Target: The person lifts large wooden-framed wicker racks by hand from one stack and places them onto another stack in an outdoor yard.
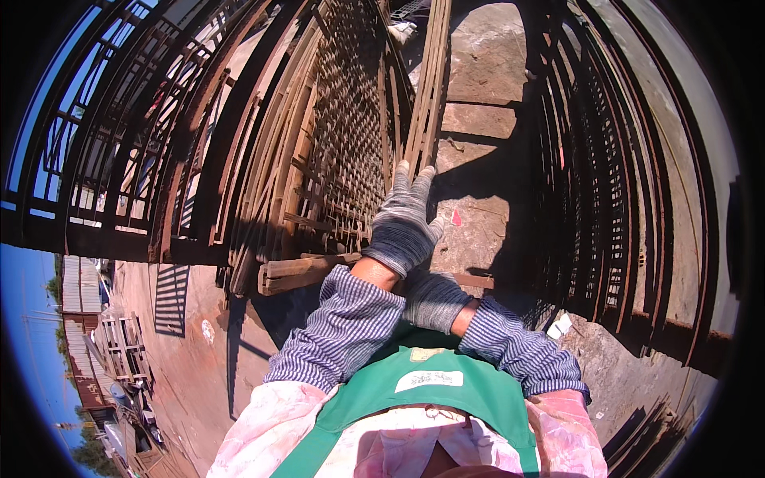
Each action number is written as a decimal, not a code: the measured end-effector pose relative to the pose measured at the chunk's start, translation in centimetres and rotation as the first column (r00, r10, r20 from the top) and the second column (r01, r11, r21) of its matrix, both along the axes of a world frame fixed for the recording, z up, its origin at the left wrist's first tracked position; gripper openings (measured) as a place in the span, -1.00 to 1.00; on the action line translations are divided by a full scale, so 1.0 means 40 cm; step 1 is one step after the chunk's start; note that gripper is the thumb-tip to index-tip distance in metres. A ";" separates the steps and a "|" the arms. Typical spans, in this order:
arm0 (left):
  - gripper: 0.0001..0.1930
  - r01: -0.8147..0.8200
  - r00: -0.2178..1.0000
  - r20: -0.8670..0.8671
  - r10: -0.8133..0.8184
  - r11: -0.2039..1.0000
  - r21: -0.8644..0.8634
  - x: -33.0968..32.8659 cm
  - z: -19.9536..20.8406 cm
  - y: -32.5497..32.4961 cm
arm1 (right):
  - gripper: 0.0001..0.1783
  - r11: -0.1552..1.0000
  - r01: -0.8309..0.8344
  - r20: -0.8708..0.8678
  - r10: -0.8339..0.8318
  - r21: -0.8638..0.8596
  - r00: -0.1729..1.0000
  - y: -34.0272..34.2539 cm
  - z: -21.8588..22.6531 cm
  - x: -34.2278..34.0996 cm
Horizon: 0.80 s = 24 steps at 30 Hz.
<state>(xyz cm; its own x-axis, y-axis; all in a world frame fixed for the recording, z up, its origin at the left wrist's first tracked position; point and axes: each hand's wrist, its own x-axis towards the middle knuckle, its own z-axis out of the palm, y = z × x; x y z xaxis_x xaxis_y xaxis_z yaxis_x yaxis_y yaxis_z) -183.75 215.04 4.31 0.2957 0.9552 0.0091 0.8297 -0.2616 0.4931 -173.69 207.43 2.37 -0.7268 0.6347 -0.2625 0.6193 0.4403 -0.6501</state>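
Note:
A bundle of long, narrow wooden strips (428, 88) runs away from me up the middle of the view. Over its near part lies my left hand (401, 223) in a grey striped knit glove, two fingers stretched along the strips and the thumb on the right side, gripping it. My right hand (437, 301), gloved alike, is curled close to my body just below the left wrist. Its fingertips and whatever they hold are hidden. Beside the left hand, a woven lattice panel (343, 119) and several bamboo poles (291, 175) lean against a metal rack.
Rusty metal racks (159, 159) stand to the left, with more barred frames (594, 175) on the right. A short stack of wooden slats (299, 272) juts out near my left forearm. Concrete floor (478, 68) runs between the racks. Pallets (126, 344) lie farther left.

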 end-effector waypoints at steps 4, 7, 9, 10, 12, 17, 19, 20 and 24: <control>-0.25 -0.054 0.998 0.027 0.059 0.988 -0.144 -0.057 -0.049 0.006 | -0.70 0.655 0.190 -0.046 -0.325 -0.732 0.944 0.116 0.008 0.130; -0.29 -0.047 0.988 0.142 0.063 0.993 -0.109 -0.066 -0.025 -0.004 | -0.43 0.419 0.596 -0.252 -0.904 -0.685 0.346 0.250 -0.077 0.176; -0.31 0.035 0.974 0.227 0.009 0.981 -0.193 -0.050 -0.040 0.027 | -0.28 0.316 0.667 -0.322 -0.939 -0.675 0.120 0.326 -0.074 0.166; -0.33 0.059 0.963 0.268 0.023 0.954 -0.294 -0.053 -0.027 0.042 | -0.25 0.346 0.652 -0.272 -0.938 -0.674 0.216 0.370 -0.095 0.147; -0.38 0.082 0.935 0.345 0.085 0.893 -0.442 -0.056 -0.021 0.061 | -0.19 0.284 0.730 -0.190 -0.959 -0.622 0.211 0.387 -0.073 0.103; -0.28 0.082 0.931 0.346 0.115 0.858 -0.507 -0.065 -0.104 0.078 | -0.54 0.288 0.704 -0.300 -0.947 -0.649 0.111 0.353 -0.074 0.122; -0.21 0.129 0.922 0.377 0.094 0.841 -0.526 -0.034 -0.105 0.072 | -0.45 0.299 0.784 -0.240 -0.951 -0.544 0.196 0.355 -0.094 0.168; -0.16 0.134 0.944 0.325 0.055 0.836 -0.532 -0.015 -0.096 0.065 | -0.45 0.300 0.800 -0.270 -0.946 -0.520 0.180 0.354 -0.111 0.186; -0.11 0.102 0.987 0.159 -0.029 0.876 -0.472 0.041 -0.138 0.066 | -0.54 0.259 0.787 -0.259 -0.957 -0.561 0.130 0.339 -0.067 0.179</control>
<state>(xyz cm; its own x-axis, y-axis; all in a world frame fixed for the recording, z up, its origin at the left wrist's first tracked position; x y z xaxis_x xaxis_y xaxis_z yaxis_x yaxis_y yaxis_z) -182.09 217.66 -1.22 0.3884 0.8323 -0.3955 0.7301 -0.0160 0.6832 -166.53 220.99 -0.31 0.2464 0.8942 -0.3737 0.0343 -0.3934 -0.9187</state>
